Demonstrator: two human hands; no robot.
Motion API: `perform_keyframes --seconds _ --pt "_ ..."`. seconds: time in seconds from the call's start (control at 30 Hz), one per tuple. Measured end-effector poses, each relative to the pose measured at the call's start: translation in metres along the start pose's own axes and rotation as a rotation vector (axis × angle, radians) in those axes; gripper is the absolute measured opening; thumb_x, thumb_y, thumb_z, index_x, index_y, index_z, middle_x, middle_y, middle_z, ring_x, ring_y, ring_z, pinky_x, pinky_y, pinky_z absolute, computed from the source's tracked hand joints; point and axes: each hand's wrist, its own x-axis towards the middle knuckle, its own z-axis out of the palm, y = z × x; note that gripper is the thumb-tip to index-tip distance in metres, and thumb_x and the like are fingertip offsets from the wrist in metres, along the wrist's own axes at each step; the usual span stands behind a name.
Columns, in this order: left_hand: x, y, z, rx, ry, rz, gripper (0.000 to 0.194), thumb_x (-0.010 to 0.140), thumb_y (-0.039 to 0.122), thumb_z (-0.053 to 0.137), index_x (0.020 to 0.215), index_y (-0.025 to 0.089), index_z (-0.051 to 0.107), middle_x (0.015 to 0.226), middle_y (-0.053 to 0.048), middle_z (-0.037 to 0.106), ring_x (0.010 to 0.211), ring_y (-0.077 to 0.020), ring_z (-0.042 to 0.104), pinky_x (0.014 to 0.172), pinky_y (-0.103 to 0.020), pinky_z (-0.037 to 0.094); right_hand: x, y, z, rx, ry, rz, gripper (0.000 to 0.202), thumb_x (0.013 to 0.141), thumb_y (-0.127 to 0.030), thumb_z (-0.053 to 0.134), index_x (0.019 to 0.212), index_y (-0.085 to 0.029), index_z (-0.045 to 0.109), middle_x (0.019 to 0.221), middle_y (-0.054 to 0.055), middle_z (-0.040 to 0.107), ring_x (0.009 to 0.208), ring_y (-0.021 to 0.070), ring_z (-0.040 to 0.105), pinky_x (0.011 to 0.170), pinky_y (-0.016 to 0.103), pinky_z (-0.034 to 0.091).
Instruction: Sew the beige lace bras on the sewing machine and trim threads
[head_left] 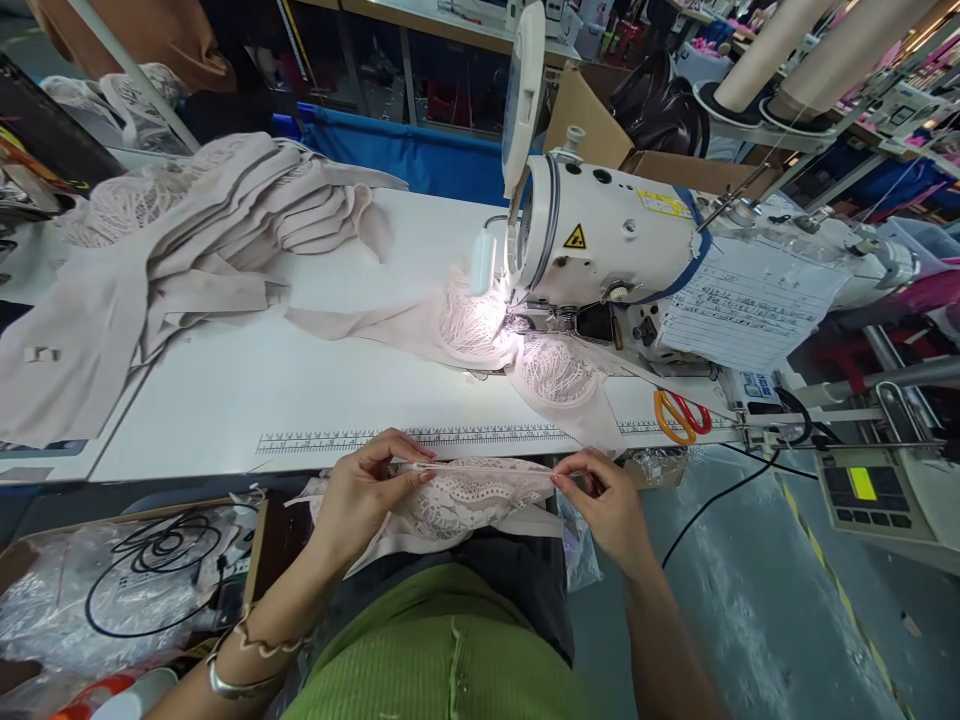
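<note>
Tiny print, glare and chopped-off edges
Too small to read: handwriting on the paper sheet (754, 300), ruler (450, 438) numbers on the bench (195, 410), anything on the control panel's (870, 518) yellow screen (862, 484). Glare eats the needle area on the sewing machine (622, 230). Thread cones (847, 65) get cut by the top edge, the bra pile (202, 230) by the left one. Left hand (367, 490) and right hand (606, 500) hide bits of the lace bra (465, 500).

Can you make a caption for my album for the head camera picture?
Left hand and right hand hold lace cloth by its edge near a lit sewing machine.
</note>
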Motion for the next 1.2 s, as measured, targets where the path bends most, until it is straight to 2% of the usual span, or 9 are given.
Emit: perform_keyframes --seconds 0.2,0.33,0.43,0.5,0.6,0.73,0.87,1.03,1.2 --pt "0.003 0.003 -0.002 -0.157 -0.092 -0.061 0.016 0.070 0.021 0.081 0.069 0.018 0.066 0.080 -0.003 0.067 0.079 -0.0173 0.064 0.073 -0.029 0.052 0.011 -0.010 -0.027 0.199 -0.203 0.007 0.034 0.086 -0.049 0.072 0.066 -0.022 0.065 0.065 -0.001 0.054 0.053 0.0125 0.040 0.047 0.028 0.034" --pt "0.003 0.018 0.001 0.004 -0.488 -0.003 0.021 0.081 0.022 0.076 0.101 0.019 0.068 0.112 -0.009 0.068 0.105 -0.0220 0.064 0.091 -0.033 0.051 0.015 -0.029 -0.029 0.229 -0.352 -0.060 0.030 0.087 -0.043 0.072 0.066 -0.023 0.064 0.062 0.000 0.054 0.056 0.0145 0.045 0.050 0.029 0.037" --pt "-0.002 0.027 0.022 0.112 -0.687 0.176 0.032 0.087 0.022 0.073 0.118 0.021 0.063 0.120 -0.010 0.064 0.113 -0.0229 0.060 0.096 -0.033 0.048 0.013 -0.045 -0.013 0.100 -0.381 -0.104 0.014 0.086 -0.024 0.069 0.073 -0.023 0.066 0.070 0.000 0.060 0.062 0.0140 0.052 0.057 0.027 0.041" --pt "-0.005 0.028 0.039 0.121 -0.685 0.245 0.004 0.094 0.020 0.064 0.097 0.019 0.066 0.102 -0.007 0.065 0.096 -0.0192 0.062 0.084 -0.029 0.049 0.011 -0.048 -0.001 0.051 -0.392 -0.128 0.011 0.085 -0.019 0.068 0.075 -0.022 0.066 0.073 -0.001 0.061 0.067 0.0141 0.056 0.059 0.026 0.043" --pt "-0.005 0.022 0.055 0.079 -0.605 0.253 0.021 0.097 0.019 0.056 0.077 0.018 0.060 0.084 -0.003 0.059 0.079 -0.0156 0.058 0.072 -0.025 0.045 0.006 -0.040 0.009 0.058 -0.371 -0.098 0.005 0.088 -0.023 0.068 0.084 -0.023 0.064 0.075 -0.001 0.063 0.068 0.0137 0.058 0.060 0.025 0.044" --pt "0.002 0.015 0.056 0.056 -0.544 0.210 0.021 0.097 0.022 0.054 0.076 0.018 0.058 0.082 -0.003 0.057 0.078 -0.0162 0.055 0.070 -0.026 0.042 -0.002 -0.018 0.008 0.179 -0.249 -0.020 0.024 0.087 -0.037 0.074 0.097 -0.024 0.056 0.078 -0.002 0.064 0.057 0.0106 0.052 0.052 0.022 0.041" --pt "0.006 0.015 0.052 0.083 -0.557 0.212 0.021 0.096 0.023 0.052 0.076 0.018 0.058 0.082 -0.004 0.056 0.078 -0.0165 0.055 0.071 -0.027 0.041 -0.002 -0.010 0.003 0.170 -0.281 -0.051 0.023 0.090 -0.043 0.072 0.091 -0.023 0.060 0.080 0.000 0.066 0.058 0.0107 0.053 0.052 0.023 0.041" --pt "0.005 0.016 0.053 0.115 -0.571 0.228 0.021 0.097 0.023 0.052 0.078 0.018 0.056 0.084 -0.003 0.055 0.080 -0.0159 0.054 0.072 -0.026 0.041 0.008 -0.016 -0.002 0.187 -0.345 -0.150 0.013 0.093 -0.035 0.068 0.089 -0.023 0.066 0.093 0.005 0.072 0.063 0.0118 0.058 0.053 0.023 0.045" --pt "0.002 0.016 0.054 0.164 -0.568 0.265 0.022 0.100 0.021 0.051 0.079 0.018 0.056 0.085 -0.003 0.054 0.079 -0.0152 0.054 0.071 -0.025 0.041 0.009 -0.019 -0.002 0.434 -0.321 0.013 0.013 0.097 -0.031 0.063 0.087 -0.022 0.064 0.096 0.004 0.070 0.051 0.0075 0.054 0.047 0.022 0.047"
